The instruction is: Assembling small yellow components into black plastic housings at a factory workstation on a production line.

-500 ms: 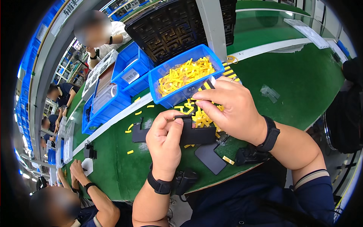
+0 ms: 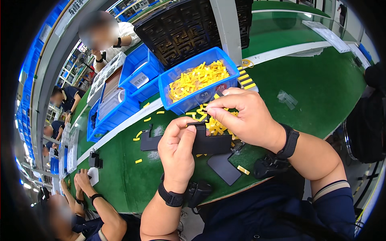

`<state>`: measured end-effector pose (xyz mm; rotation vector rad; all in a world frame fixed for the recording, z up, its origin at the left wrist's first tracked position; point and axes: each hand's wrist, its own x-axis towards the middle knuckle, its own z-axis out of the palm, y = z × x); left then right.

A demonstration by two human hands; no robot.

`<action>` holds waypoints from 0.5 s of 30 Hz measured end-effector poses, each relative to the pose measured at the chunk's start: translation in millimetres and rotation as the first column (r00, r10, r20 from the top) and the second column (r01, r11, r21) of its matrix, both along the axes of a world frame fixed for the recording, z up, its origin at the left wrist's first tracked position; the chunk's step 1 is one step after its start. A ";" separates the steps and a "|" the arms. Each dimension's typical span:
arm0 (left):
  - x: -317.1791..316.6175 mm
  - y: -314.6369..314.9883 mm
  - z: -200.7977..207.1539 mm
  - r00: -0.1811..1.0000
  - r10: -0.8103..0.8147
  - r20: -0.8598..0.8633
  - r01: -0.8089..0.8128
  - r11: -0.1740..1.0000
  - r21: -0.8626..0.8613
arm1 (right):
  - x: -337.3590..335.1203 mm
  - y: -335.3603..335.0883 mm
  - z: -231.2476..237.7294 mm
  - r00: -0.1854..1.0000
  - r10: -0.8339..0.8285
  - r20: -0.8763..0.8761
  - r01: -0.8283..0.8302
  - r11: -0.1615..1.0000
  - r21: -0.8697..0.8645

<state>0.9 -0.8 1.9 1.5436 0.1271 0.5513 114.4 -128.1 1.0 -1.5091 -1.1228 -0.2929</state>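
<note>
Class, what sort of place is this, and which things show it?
Probably a factory workshop: there's a green workbench, a blue bin of yellow strips, and a co-worker nearby.

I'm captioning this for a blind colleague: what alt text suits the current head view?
A person's left hand grips a flat black part while the right hand pinches near its upper end, over a green table. A blue bin of yellow strips stands beyond.

The green bench (image 2: 325,92) carries a blue bin (image 2: 183,107), scattered yellow strips (image 2: 138,161), and a flat black plate (image 2: 224,168).
</note>
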 end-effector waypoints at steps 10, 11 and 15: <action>-0.9 2.6 -4.3 0.997 -0.080 -0.017 0.079 0.995 -0.068 | 0.0 -0.9 -0.1 0.996 -0.015 0.084 0.020 0.998 -0.056; -1.1 2.9 -4.3 0.996 -0.084 -0.010 0.084 0.995 -0.062 | -0.6 -0.8 0.0 0.995 -0.028 0.098 0.033 0.998 -0.056; -0.9 10.7 -0.1 1.000 -0.013 0.006 0.013 0.999 0.035 | -0.9 -2.9 1.7 0.999 -0.012 0.036 0.013 0.999 -0.043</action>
